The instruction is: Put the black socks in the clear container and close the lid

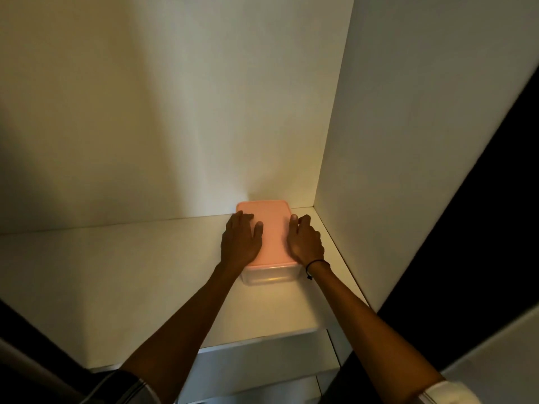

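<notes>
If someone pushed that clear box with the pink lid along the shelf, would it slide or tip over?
Probably slide: the clear container looks low and wide, flat on the smooth white shelf. It likely feels stiff, since the pink lid stays flat under the left hand and right hand. Weight is hard to judge.

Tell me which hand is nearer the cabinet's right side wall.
Right. The right hand rests on the pink lid's right edge, on the side toward the wall; the left hand lies flat on the lid's left part, farther away.
</notes>
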